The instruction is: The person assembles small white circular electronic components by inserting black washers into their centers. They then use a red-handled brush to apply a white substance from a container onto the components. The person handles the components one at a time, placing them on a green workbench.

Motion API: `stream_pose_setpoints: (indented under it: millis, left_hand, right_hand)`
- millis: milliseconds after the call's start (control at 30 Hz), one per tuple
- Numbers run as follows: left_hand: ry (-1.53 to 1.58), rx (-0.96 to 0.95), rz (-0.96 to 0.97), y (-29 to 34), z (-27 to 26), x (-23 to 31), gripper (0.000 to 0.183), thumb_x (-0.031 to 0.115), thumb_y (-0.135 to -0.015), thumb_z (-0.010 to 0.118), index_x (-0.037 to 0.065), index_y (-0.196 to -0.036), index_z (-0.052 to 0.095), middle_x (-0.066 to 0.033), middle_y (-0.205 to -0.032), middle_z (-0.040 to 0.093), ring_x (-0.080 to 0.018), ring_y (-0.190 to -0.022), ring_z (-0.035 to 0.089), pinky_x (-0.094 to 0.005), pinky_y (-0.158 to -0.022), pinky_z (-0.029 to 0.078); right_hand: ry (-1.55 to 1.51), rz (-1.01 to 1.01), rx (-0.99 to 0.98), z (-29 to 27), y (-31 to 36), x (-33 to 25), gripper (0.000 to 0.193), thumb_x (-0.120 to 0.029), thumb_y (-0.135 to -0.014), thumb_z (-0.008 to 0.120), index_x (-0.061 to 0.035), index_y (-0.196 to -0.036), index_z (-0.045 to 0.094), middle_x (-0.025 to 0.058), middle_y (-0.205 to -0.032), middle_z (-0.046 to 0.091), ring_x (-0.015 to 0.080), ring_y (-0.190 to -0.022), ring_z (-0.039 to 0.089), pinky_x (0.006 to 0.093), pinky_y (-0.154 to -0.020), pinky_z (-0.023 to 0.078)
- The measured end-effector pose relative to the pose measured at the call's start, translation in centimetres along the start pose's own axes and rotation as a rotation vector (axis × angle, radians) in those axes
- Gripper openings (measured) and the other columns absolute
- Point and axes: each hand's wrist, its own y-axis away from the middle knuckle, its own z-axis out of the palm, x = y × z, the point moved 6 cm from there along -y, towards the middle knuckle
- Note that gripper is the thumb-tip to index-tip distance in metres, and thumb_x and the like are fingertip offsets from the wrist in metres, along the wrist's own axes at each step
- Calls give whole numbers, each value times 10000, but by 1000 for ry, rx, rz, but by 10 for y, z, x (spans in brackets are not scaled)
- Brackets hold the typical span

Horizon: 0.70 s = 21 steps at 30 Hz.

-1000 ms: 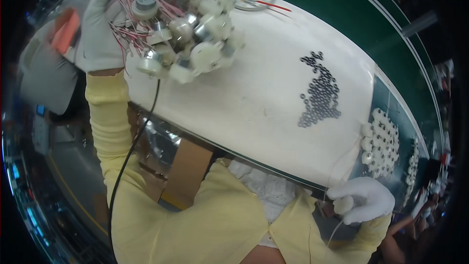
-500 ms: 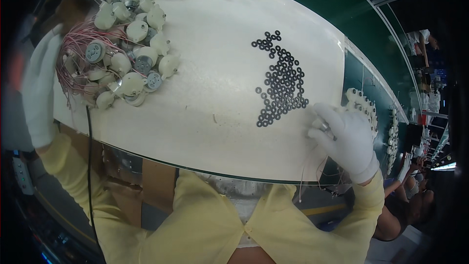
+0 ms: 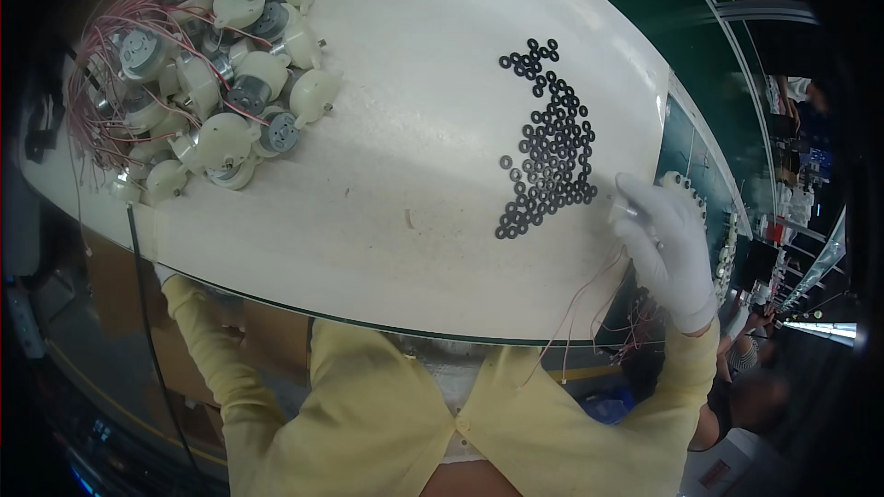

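My right hand [image 3: 670, 244], in a white glove, is closed around a small motor [image 3: 627, 209]. Only a bit of its metal shows between thumb and fingers, and thin pink wires hang below the hand. Just left of these fingers lies a patch of small black rings [image 3: 552, 147], spread flat on the white table [image 3: 396, 248]. Of my left hand [image 3: 165, 273] only a sliver of white glove shows at the near left table edge; its fingers are hidden under the tabletop. Above it is a heap of motors [image 3: 226, 140] with cream housings, silver cans and pink wires.
A black cable [image 3: 143, 285] runs down over the near left edge. Beyond the table's right edge stand rows of cream motors [image 3: 727, 253] on a green surface. Cardboard boxes [image 3: 276, 329] sit below the table. Another person [image 3: 750, 405] is at the far right.
My left hand has dropped from beside the motor heap to below the table edge. My right hand still holds the motor, its wires now swung further left. The view has shifted.
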Motion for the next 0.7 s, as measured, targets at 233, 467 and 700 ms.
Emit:
stream_pose_setpoints:
  millis: [233, 467, 700]
  left_hand:
    - [-89, -112, -147, 49, 54, -37, 380, 173, -1017, 488, -53, -1312, 567, -147, -1287, 625, -224, -1143, 612, -330, -991, 478]
    - [-95, -127, -152, 56, 58, -41, 380, 159, -1010, 501, -51, -1322, 551, -146, -1278, 626, -237, -1134, 613, -342, -977, 485]
    - [-59, -107, -124, 61, 55, -44, 384, 146, -1003, 514, -50, -1333, 536, -146, -1269, 628, -249, -1125, 614, -354, -963, 493]
  right_hand:
    - [148, -53, 21, -1, -14, -4, 427, -88, -749, 760, -95, -1156, 631, 72, -947, 653, 258, -757, 604, 361, -704, 469]
    - [245, -104, 36, 3, -25, -5, 363, -88, -712, 753, -145, -1054, 648, 0, -861, 625, 250, -715, 578, 363, -692, 429]
    - [461, -207, -44, 2, -28, -21, 352, -95, -715, 695, -174, -1055, 649, -17, -865, 610, 199, -730, 567, 357, -695, 423]
